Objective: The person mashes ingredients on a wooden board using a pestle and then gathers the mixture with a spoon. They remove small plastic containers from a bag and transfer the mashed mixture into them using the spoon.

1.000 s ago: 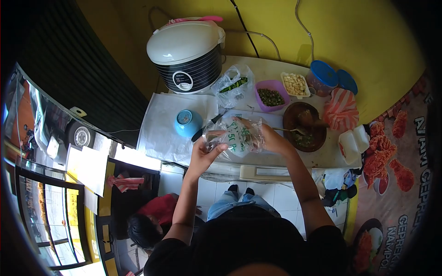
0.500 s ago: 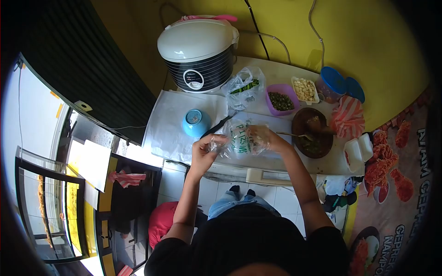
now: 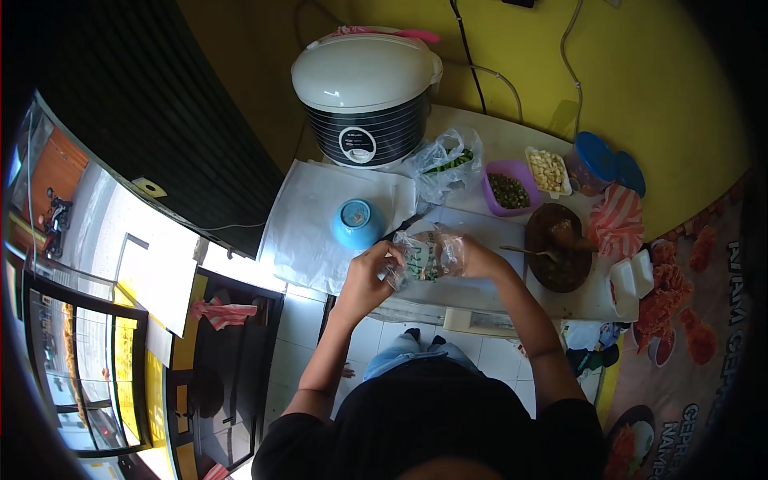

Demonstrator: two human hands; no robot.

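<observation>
A clear plastic bag [image 3: 424, 258] with green printing stretches between my hands, above the front part of the table. My left hand [image 3: 370, 280] pinches its left side between thumb and fingers. On the other side, my right hand [image 3: 478, 258] grips the bag, its fingertips partly covered by the crumpled plastic. Just behind my left hand, a light blue bowl [image 3: 350, 232] lies upside down on white paper [image 3: 308, 220]. The dark handle of a knife [image 3: 408, 224] shows beside the bag, near a white cutting board [image 3: 492, 232].
A rice cooker [image 3: 364, 104] stands at the back left. Near it are a bag of green vegetables [image 3: 448, 164], a purple tub [image 3: 490, 194] and a tray of pale pieces [image 3: 547, 171]. To the right are a stone mortar [image 3: 560, 276] with a spoon [image 3: 524, 250], a striped cloth [image 3: 618, 220] and a foam box [image 3: 632, 284].
The whole view has shifted, so the table items appear further right and slightly lower. My hands still hold the plastic bag, now nearer the table's front edge. The person in red has left view.
</observation>
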